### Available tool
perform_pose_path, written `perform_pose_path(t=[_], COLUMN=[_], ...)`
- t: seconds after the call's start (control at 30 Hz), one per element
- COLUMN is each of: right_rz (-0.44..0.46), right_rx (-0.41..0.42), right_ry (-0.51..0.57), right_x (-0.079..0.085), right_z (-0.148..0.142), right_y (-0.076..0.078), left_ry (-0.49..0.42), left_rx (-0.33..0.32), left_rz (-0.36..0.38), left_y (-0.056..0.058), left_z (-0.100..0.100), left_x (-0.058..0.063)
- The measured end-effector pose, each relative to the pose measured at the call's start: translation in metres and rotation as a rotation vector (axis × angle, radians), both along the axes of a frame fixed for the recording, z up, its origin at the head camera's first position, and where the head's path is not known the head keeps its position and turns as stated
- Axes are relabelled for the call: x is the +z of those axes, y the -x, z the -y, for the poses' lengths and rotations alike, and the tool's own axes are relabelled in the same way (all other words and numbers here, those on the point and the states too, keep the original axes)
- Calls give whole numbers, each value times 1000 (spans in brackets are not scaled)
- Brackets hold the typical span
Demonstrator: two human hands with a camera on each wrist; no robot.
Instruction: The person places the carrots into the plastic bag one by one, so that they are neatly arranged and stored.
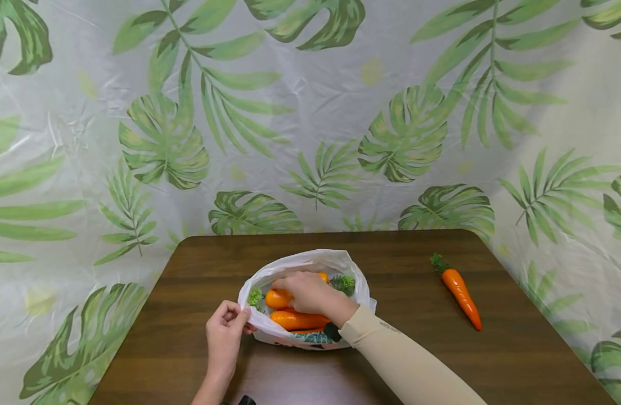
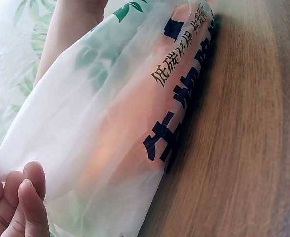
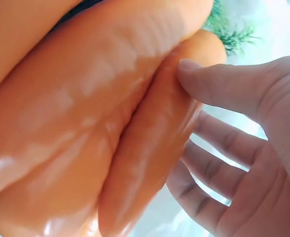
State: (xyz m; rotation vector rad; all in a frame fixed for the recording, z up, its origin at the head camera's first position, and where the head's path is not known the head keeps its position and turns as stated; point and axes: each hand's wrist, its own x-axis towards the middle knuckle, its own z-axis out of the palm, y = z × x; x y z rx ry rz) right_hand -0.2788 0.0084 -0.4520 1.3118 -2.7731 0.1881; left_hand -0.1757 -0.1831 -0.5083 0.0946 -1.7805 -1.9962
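Note:
A white plastic bag [image 1: 310, 260] with its mouth spread lies on the table, several orange carrots [image 1: 295, 320] with green tops inside it. My left hand [image 1: 226, 329] pinches the bag's rim on the left side between thumb and fingers. In the left wrist view the bag's printed side [image 2: 130, 123] shows orange through the film. Reaching into the bag, my right hand [image 1: 310, 293] grips one carrot [image 3: 152, 143] near its thick end. Its thumb [image 3: 219, 86] lies on the near side and the fingers pass behind. Other carrots [image 3: 81, 84] press against that one.
On the right of the brown wooden table [image 1: 401, 360] lies a single carrot [image 1: 462, 298], its green top pointing away. A leaf-patterned sheet [image 1: 320, 112] hangs behind the table.

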Motion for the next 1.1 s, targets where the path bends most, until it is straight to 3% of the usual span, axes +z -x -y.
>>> perform_pose_path(t=[0.33, 0.57, 0.8, 1.1], right_rz=[-4, 39, 26, 49], right_rx=[4, -51, -38, -113], right_ry=[27, 89, 197, 258], right_x=[-3, 13, 32, 38], right_z=[-4, -22, -45, -67], right_y=[1, -7, -14, -20], left_ry=[3, 9, 8, -5], left_rx=[10, 9, 3, 5], left_rz=[7, 8, -2, 4], left_y=[-1, -1, 1, 0], left_z=[0, 0, 1, 0], left_x=[0, 1, 1, 0])
